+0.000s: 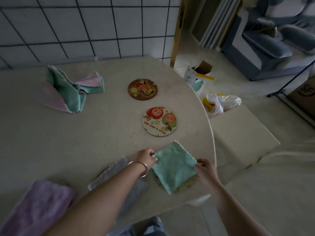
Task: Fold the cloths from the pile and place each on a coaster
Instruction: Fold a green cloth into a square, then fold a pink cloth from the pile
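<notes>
A folded green cloth (173, 166) lies over a coaster (185, 185) near the table's front right edge. My left hand (145, 158) pinches its left corner and my right hand (205, 169) grips its right corner. A folded grey cloth (117, 167) lies partly under my left forearm on another coaster. A folded pink cloth (39, 208) rests at the front left. The pile of green and pink cloths (71, 89) sits at the back left. Two bare coasters show cartoon prints: a brown one (142, 89) and a light one (159, 121).
The round pale table (105, 133) ends in a curved edge on the right. Beyond it on the floor are a plastic bag (221, 103), a small open box (199, 72) and a pale block (242, 133). A tiled wall stands behind.
</notes>
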